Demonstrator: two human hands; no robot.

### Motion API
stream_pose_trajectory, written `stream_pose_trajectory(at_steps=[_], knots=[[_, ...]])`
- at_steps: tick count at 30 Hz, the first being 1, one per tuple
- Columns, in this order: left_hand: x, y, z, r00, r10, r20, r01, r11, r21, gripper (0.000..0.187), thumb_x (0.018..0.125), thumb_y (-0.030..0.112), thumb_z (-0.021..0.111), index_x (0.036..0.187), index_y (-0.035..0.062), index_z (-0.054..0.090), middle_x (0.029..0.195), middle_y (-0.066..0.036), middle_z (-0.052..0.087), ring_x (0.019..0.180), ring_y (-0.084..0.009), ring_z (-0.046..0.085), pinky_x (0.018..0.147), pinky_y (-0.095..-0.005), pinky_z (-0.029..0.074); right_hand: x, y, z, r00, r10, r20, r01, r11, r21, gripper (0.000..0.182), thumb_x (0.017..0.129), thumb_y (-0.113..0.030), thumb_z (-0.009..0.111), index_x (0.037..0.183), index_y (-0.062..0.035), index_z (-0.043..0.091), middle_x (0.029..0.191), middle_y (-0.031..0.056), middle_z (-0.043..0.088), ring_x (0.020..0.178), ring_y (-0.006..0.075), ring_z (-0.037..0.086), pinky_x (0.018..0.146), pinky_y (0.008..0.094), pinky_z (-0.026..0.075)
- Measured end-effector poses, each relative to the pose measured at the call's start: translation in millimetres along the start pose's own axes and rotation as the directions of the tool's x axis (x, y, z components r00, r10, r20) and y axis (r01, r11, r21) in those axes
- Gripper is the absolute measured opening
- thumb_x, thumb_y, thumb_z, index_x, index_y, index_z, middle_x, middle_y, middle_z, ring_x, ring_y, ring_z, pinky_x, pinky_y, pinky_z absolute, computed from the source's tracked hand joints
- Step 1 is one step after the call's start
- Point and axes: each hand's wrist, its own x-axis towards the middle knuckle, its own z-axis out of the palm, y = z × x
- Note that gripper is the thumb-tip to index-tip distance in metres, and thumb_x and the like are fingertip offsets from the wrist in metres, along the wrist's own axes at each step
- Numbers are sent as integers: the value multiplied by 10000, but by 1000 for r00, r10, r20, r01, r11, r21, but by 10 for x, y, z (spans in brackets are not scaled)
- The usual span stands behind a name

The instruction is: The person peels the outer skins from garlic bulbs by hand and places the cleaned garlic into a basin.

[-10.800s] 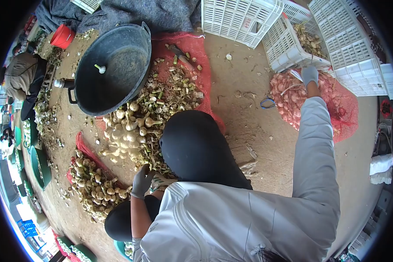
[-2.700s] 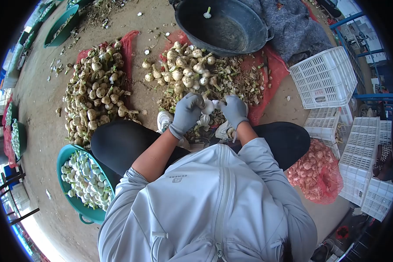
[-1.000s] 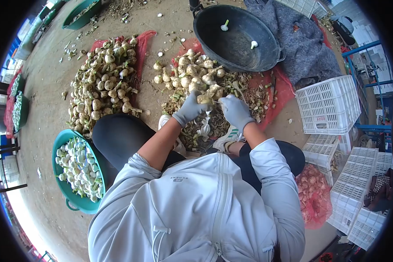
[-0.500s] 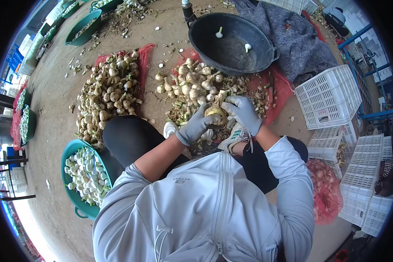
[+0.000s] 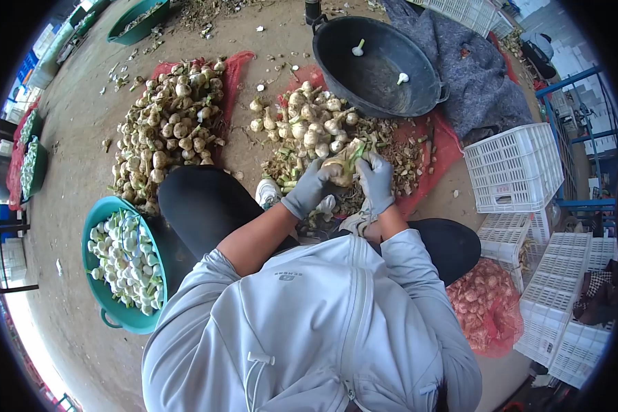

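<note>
In grey gloves, both of my hands are around one garlic bulb with brownish skin (image 5: 337, 171). My left hand (image 5: 307, 191) is closed on the bulb from its left side. At its upper right, my right hand (image 5: 375, 181) has its fingers pinched on the stem and loose skin, a greenish strip showing there. Just beyond them lies a heap of unpeeled garlic (image 5: 311, 123) on red netting, with trimmed stems and husks around it. Another garlic pile (image 5: 168, 134) spreads out to the left.
A black tub (image 5: 374, 96) holding two white bulbs stands ahead. At my left is a teal basin (image 5: 93, 275) of peeled garlic. White crates (image 5: 515, 172) and a red net bag of garlic (image 5: 484, 302) are on the right. A grey blanket (image 5: 481, 89) lies behind the tub.
My right hand has shifted from the bulb's right side to its stem and skin, and the bulb is turned, its stem pointing up and right. The whole view has also shifted slightly.
</note>
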Motion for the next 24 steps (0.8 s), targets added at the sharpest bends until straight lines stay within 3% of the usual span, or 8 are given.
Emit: stream_pose_trajectory(at_steps=[5, 6, 11, 15, 17, 18, 20, 24], knots=[[-3, 144, -25, 979, -106, 174, 119, 991, -66, 490, 817, 496, 490, 1160, 146, 485, 1059, -22, 572, 884, -168, 582, 740, -336, 492, -10, -160, 16, 925, 361, 116, -379, 891, 251, 227, 811, -229, 621, 931, -38, 604, 743, -21, 571, 573, 50, 494, 497, 186, 410], [-23, 158, -32, 972, -92, 218, 100, 995, -24, 487, 813, 500, 495, 1154, 152, 487, 1041, -23, 577, 887, -173, 581, 741, -337, 492, 26, -116, 212, 991, 132, 29, -135, 951, 278, 285, 797, -281, 649, 951, -45, 602, 767, -33, 572, 629, 33, 491, 548, 176, 399], [-5, 197, -90, 931, -293, 216, 333, 924, -186, 567, 793, 621, 407, 1074, 148, 546, 829, -53, 606, 540, -175, 557, 431, -263, 425, -24, -4, 121, 944, 259, 206, -315, 894, 319, 263, 819, -227, 623, 1008, -45, 602, 838, -44, 579, 710, 39, 508, 635, 184, 411], [297, 74, -559, 816, -478, 325, 509, 861, -11, 693, 786, 687, 345, 1131, 109, 508, 787, -83, 608, 460, -173, 515, 322, -216, 304, -91, -154, 151, 961, 220, 167, -268, 889, 371, 205, 828, -216, 591, 985, -87, 617, 750, -61, 571, 475, -2, 426, 369, 159, 265], [213, 73, -504, 935, -352, -50, 354, 933, 57, 749, 776, 676, 410, 1211, 65, 421, 925, -120, 609, 655, -176, 574, 494, -257, 432, -22, 191, 56, 970, 237, 49, -241, 928, 285, 134, 828, -210, 583, 900, -102, 614, 671, -59, 526, 429, 4, 372, 345, 177, 242], [137, 66, -341, 966, -257, -34, 260, 955, 144, 767, 776, 655, 443, 1239, 46, 378, 991, -126, 578, 761, -183, 570, 604, -279, 450, 14, 85, 144, 859, 504, -96, -367, 734, 571, 115, 832, -215, 570, 827, -103, 597, 608, -57, 477, 390, 15, 325, 325, 194, 224], [16, -92, -136, 997, 78, 22, -77, 840, 538, 795, 771, 551, 567, 1280, 6, 291, 1144, -131, 473, 1009, -202, 514, 872, -336, 418, -37, 216, 177, 867, 467, -175, -377, 843, 384, 129, 839, -218, 555, 830, -97, 597, 588, -56, 475, 384, 21, 329, 322, 194, 219], [200, -330, -410, 970, 240, -48, -202, 894, 400, 788, 777, 242, 682, 1266, -26, 126, 1080, -124, 502, 941, -176, 513, 827, -259, 424, -288, 330, 370, 895, 404, 189, -446, 812, 376, 146, 873, -211, 481, 809, -120, 573, 595, -57, 475, 403, 8, 351, 342, 163, 207]])
